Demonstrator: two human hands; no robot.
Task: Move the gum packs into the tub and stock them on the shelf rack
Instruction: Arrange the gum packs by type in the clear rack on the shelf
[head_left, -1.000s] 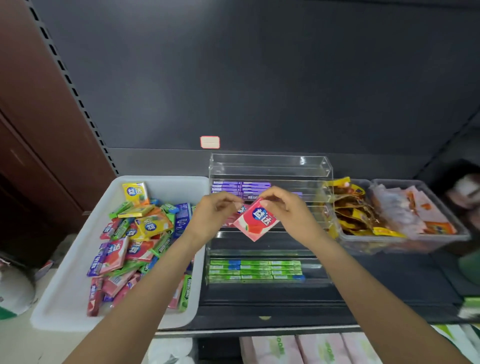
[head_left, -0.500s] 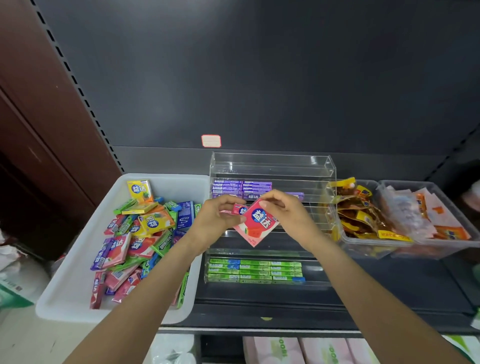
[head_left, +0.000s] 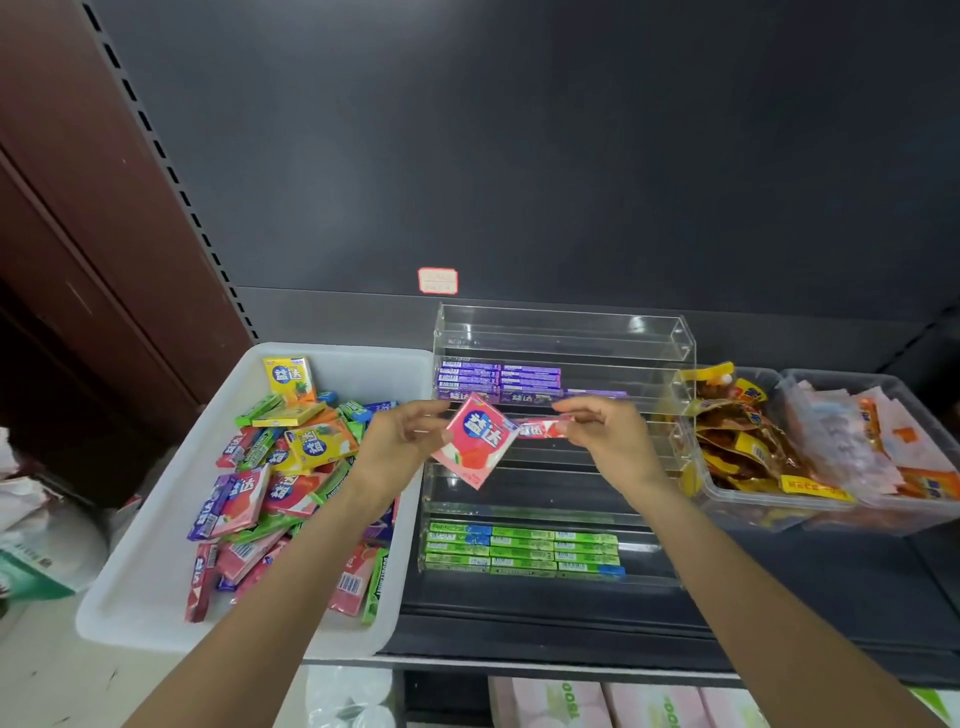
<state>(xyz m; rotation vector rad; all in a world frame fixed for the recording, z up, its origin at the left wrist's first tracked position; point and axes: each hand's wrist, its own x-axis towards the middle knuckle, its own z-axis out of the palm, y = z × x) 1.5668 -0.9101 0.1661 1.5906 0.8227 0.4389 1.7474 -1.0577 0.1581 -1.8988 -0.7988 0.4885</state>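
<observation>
The left hand (head_left: 395, 447) pinches a flat pink pack (head_left: 475, 441) by its edge, just in front of the clear rack (head_left: 563, 332). The right hand (head_left: 605, 441) pinches a thin pink stick pack (head_left: 540, 429) beside it. Both packs look light, stiff and a bit slippery (best held by the edges). The white tub (head_left: 156, 571) holds a messy pile of gum. The rack has purple packs (head_left: 498, 379) up high and green packs (head_left: 522, 551) at the bottom.

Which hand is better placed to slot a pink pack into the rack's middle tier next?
Right. The right hand already pinches a slim pink pack level at the rack front. The left hand holds its flat pack tilted, nearer the tub.
</observation>
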